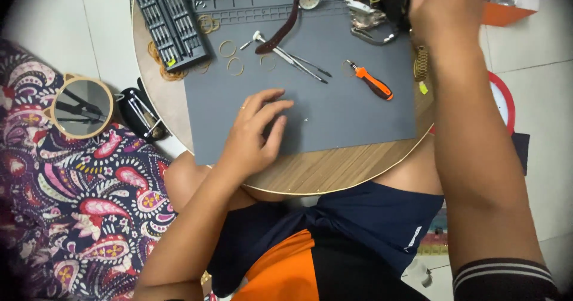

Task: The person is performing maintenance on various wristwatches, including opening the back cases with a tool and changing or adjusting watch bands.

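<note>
The left hand [253, 137] rests on the grey mat [334, 122] at the near edge of the round bench [310, 173], fingers [271, 107] loosely spread and holding nothing. The right hand [444, 8] reaches to the far right, onto a dark object [394, 2]; whether its fingers grip cannot be told. An orange screwdriver [373, 81] lies between the hands, apart from both.

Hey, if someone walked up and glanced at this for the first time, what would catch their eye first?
Probably the grey work mat on the round wooden table, with the left hand resting flat near its front edge. Next, the orange-handled screwdriver to the right and the wristwatch with a brown strap at the back. The right hand reaches to the far right corner; what it grips is unclear.
</note>
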